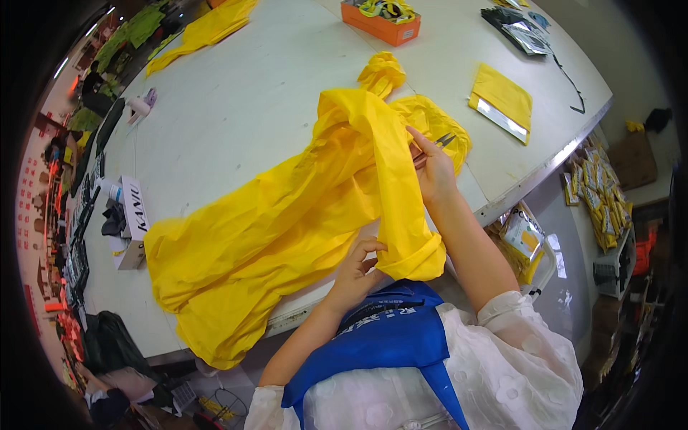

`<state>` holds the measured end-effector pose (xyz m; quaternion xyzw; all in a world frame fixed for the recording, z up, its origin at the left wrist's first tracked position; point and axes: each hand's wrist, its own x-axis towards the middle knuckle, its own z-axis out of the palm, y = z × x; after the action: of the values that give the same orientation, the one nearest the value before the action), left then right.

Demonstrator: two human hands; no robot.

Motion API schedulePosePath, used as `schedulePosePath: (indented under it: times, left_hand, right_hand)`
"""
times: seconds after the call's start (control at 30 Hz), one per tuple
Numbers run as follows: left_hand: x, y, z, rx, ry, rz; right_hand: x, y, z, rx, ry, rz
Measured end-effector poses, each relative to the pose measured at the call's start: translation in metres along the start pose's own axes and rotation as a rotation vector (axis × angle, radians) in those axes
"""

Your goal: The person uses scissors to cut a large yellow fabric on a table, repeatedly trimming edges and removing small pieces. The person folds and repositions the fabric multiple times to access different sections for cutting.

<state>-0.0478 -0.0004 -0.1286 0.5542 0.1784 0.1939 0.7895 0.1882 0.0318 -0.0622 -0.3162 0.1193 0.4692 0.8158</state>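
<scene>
White was the surface of the table (215, 93), and along its left edge stood a pale box (134, 208) with dark lettering, a small bottle (110, 190) and a bunched dark cloth (114, 221) next to it. Farther up that edge lay a white and purple object (141, 106), too small to make out. A yellow cloth (204, 32) stretched near the far left corner.

The large yellow garment (265, 215) spread from the left part of the surface to the person's front, its lower left end hanging over the near edge, its right part raised in a long, looped fold. Close to the near edge, the left hand (356, 276) grasped the side of that fold just above its turned-up end, thumb and fingers drawn together on the fabric. Behind the loop sat a crumpled yellow bundle (382, 74), and at the far edge an orange box (380, 23) full of yellow and dark pieces.

On the right of the fold, the right hand (432, 170) was closed around dark-bladed snips (445, 140), its fingertips against the garment. Toward the right corner came a folded yellow packet (505, 97) with a white strip, then a dark packet (527, 37) and a black cord (570, 80) reaching toward that corner. Beyond the near edge, on the right, many yellow packets (598, 197) lay heaped.
</scene>
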Motion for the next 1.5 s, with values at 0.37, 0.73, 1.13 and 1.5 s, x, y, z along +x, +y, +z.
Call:
schedulePosePath:
  times: [0.37,0.73,1.13,1.5]
  left_hand:
    - [0.002,0.056,0.016,-0.269,0.139,-0.074]
    - [-0.016,-0.019,-0.014,0.149,0.182,-0.296]
    - [-0.021,0.038,-0.002,0.167,0.39,0.059]
    - [-0.026,0.086,0.001,-0.149,0.378,-0.097]
  right_hand:
    - [-0.126,-0.02,-0.082,-1.301,-0.763,-0.491]
    - [-0.102,0.007,-0.185,-2.072,-0.604,-0.647]
    - [-0.127,0.017,-0.056,-0.562,-0.168,0.19]
    - [-0.128,0.019,-0.063,-0.537,-0.151,0.141]
